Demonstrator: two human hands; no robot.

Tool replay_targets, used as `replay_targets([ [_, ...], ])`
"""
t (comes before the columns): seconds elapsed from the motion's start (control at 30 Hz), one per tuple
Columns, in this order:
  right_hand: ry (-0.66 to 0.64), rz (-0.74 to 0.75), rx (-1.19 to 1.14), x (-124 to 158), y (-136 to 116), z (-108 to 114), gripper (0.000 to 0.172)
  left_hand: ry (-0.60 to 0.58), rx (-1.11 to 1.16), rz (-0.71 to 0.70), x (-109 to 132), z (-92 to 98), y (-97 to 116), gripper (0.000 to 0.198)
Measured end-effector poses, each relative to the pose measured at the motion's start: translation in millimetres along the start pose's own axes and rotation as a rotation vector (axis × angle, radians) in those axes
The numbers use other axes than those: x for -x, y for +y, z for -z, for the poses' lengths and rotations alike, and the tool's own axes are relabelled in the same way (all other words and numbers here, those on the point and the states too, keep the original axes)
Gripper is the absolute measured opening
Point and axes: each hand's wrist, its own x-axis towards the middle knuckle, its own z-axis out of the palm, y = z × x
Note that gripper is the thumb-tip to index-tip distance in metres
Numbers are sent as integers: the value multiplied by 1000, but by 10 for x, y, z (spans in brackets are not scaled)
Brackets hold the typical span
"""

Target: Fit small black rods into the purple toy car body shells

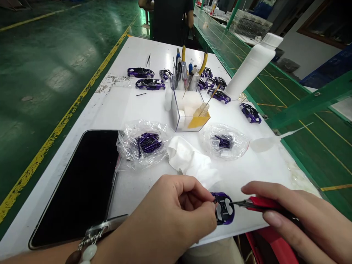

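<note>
My left hand (176,216) is closed in a pinch on a small purple toy car body (224,209), held just above the near edge of the white table (132,106). My right hand (299,220) grips red-handled tweezers (258,204), whose dark tip touches the car body's middle. A crumpled white cloth (189,159) lies just beyond my hands. Two clear plastic bags hold small purple parts, one to the left (144,143) and one to the right (224,142).
A black phone (79,187) lies at the near left. A clear box (188,110) with tools stands mid-table, a tall white bottle (251,66) leans behind it, and several purple car bodies (150,84) lie around. A person stands at the far end (170,18).
</note>
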Motion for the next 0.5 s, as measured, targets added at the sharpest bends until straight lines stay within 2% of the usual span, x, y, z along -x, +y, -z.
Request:
replay_targets([
  [0.07,-102,151,91,-61,-42,0,28,-7,-29,5,0,5,2,7],
  [0.13,-125,229,142,-103,-61,-13,27,-19,-47,26,1,13,20,6],
  [0.3,-88,310,173,-126,-69,-57,26,-73,-62,98,-13,26,68,5],
  [0.5,-56,325,232,-115,-65,-78,25,-63,-13,86,-29,21,28,5],
])
